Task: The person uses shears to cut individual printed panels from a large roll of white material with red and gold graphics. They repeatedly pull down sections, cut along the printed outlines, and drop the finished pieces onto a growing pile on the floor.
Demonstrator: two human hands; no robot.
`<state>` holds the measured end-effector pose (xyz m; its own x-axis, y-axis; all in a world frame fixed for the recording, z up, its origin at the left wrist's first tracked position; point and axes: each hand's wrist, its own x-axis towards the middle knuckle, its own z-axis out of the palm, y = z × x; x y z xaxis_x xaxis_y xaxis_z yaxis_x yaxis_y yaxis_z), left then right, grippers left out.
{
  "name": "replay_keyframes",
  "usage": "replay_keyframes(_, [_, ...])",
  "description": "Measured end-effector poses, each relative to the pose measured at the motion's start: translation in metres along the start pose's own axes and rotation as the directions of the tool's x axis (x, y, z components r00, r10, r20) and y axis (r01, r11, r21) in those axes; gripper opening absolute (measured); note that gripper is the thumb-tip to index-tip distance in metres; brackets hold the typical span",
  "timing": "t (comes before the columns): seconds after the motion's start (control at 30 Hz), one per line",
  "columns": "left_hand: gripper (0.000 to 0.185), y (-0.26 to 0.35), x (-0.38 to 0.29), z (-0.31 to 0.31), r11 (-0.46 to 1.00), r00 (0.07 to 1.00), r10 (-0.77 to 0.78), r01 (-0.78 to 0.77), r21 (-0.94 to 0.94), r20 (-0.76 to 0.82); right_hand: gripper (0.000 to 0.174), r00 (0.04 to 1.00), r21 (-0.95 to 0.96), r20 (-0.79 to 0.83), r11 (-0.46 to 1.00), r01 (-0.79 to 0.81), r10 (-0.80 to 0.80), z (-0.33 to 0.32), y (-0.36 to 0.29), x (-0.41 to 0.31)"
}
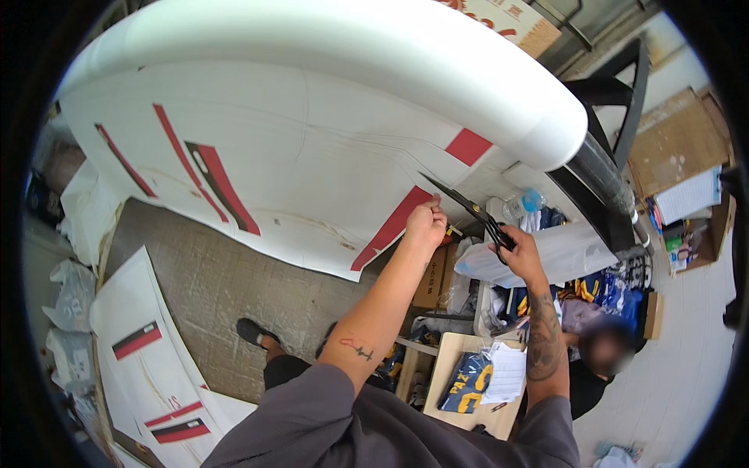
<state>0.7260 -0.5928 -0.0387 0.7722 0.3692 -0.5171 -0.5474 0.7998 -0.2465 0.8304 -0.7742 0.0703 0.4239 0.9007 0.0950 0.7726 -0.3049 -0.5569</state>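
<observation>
My left hand (pixel 426 223) pinches the right edge of a white printed sheet (pixel 327 193), close to a red printed band (pixel 393 228). The sheet hangs down from a big white roll (pixel 351 44) and carries red and black printed panels. In my right hand (pixel 519 257) are black-handled scissors (pixel 468 205). Their long dark blades look closed together and point up and left, past the fingers of my left hand. The blade tip lies over the sheet's right side, just above the red band; whether it touches the sheet I cannot tell.
A black metal stand (pixel 605 169) carries the roll's bar. To the right are a plastic bottle (pixel 524 203), bagged garments and a seated person (pixel 585 380). A wooden table (pixel 436 403) holds a packed jersey (pixel 466 383) and papers. Cut printed sheets (pixel 152 316) lie at lower left.
</observation>
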Motion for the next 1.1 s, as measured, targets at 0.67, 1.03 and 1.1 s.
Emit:
replay_keyframes(0.67, [0.007, 0.076, -0.137, -0.111, 0.521, 0.906, -0.399, 0.348, 0.779, -0.137, 0.042, 0.950, -0.026, 0.202, 0.968, 0.249, -0.239, 0.211, -0.318, 0.165])
replay_keyframes(1.03, [0.042, 0.348, -0.280, -0.273, 0.020, 0.900, 0.224, 0.378, 0.926, -0.373, 0.043, 0.938, 0.034, 0.125, 0.946, 0.322, -0.324, 0.348, -0.492, 0.229])
replay_keyframes(1.1, [0.039, 0.422, -0.294, -0.269, -0.258, 0.894, 0.354, 0.377, 0.890, -0.276, 0.043, 0.942, 0.122, 0.149, 0.951, 0.285, -0.302, 0.365, -0.510, 0.241])
